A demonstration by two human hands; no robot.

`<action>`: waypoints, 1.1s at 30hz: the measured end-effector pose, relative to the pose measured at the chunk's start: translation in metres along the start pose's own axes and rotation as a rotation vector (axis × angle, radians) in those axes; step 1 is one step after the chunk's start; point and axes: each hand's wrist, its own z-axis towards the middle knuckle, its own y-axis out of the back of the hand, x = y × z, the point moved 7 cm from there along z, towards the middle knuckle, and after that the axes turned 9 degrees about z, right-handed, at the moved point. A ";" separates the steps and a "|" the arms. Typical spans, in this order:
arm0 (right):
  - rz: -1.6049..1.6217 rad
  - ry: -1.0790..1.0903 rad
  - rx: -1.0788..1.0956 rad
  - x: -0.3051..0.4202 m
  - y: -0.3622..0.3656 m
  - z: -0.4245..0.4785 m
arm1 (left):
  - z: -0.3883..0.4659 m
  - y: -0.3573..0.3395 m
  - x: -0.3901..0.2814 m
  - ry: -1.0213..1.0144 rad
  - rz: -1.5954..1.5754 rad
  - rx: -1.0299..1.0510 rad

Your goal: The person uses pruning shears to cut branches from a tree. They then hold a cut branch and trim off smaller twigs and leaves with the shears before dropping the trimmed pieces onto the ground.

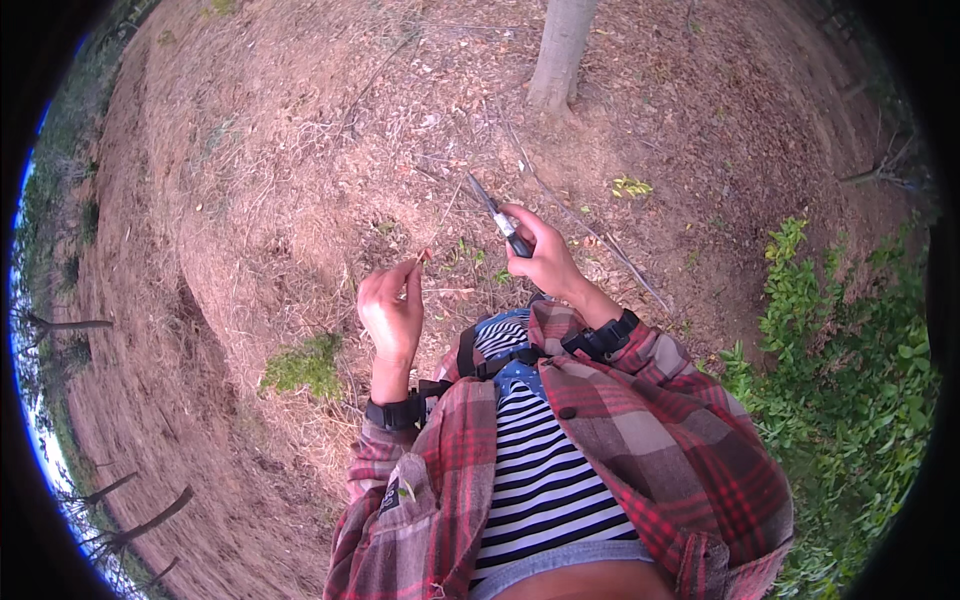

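Observation:
My left hand pinches a small reddish-brown piece, perhaps a dry leaf or twig, between thumb and fingertips. To its right, my right hand grips the dark handle of a pointed hand tool; whether it is a knife or a pair of shears I cannot tell. The tool's narrow dark tip points up and left, away from my body. Both hands are apart, above ground strewn with dry leaves. Black straps circle both wrists.
A tree trunk rises ahead. A long thin branch lies on the ground beyond my right hand. Leafy green shrubs stand at the right, and a small green plant grows at the lower left. Dry grass and leaf litter surround me.

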 end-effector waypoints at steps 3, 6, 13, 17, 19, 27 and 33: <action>-0.037 -0.023 -0.019 0.003 0.001 -0.002 | 0.002 0.000 -0.003 0.008 0.011 0.045; -0.068 -0.009 -0.044 0.003 0.003 -0.002 | 0.002 -0.001 -0.003 0.004 0.016 0.048; -0.041 -0.031 -0.117 0.005 0.009 -0.002 | 0.002 -0.004 -0.003 0.008 0.003 0.062; -0.045 -0.012 -0.053 -0.001 0.011 -0.002 | 0.001 -0.004 -0.002 0.050 0.015 0.057; -0.054 -0.003 0.001 0.003 0.006 -0.003 | 0.001 -0.002 0.000 0.081 0.016 0.048; -0.159 0.033 0.120 0.008 -0.010 -0.007 | 0.003 0.000 -0.002 0.058 0.012 0.033; -0.202 -0.028 0.070 0.005 -0.006 -0.008 | 0.002 -0.003 -0.005 0.046 0.002 0.076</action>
